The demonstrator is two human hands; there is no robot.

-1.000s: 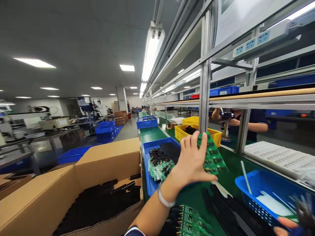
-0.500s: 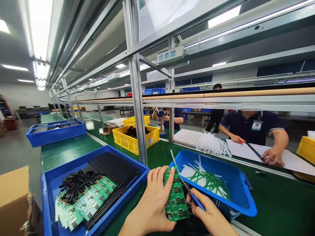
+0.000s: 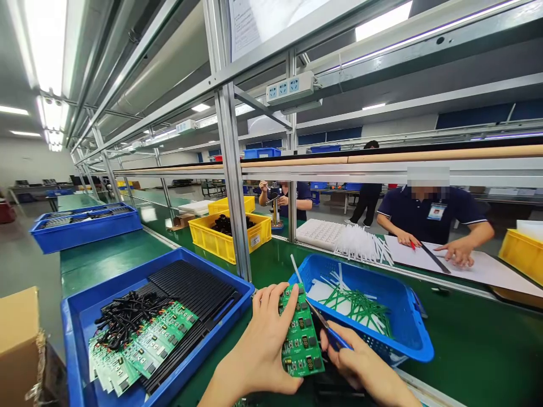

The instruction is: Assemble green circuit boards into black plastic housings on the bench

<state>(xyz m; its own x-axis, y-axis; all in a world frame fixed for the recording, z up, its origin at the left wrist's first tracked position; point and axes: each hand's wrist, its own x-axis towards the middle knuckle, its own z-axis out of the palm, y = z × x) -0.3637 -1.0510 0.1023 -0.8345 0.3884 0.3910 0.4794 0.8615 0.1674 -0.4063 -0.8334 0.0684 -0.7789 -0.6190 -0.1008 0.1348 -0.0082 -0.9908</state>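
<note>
My left hand (image 3: 265,333) is closed around a green circuit board panel (image 3: 304,343) that carries rows of small digit displays and chips. Its fingers lie over the panel's left side and top, with the thumb at the bottom edge. In my right hand (image 3: 354,359) is a blue-handled tool (image 3: 335,336) with a slim metal tip; its exact kind is unclear. That tip touches or nearly touches the panel's upper right edge. Just behind, a blue perforated basket (image 3: 409,339) holds white strips and thin green strips.
To the left, a blue tray (image 3: 70,333) holds separate circuit boards (image 3: 159,345) with black cables and ribbed black parts. A metal post (image 3: 233,181) rises behind it, near a yellow bin (image 3: 212,240). Across the bench, a co-worker (image 3: 428,217) handles a dark straight strip on a white sheet.
My view has shifted slightly. Both hands keep nearly the same hold, with the tool still at the panel's edge. The co-worker's hand has lifted off the dark strip.
</note>
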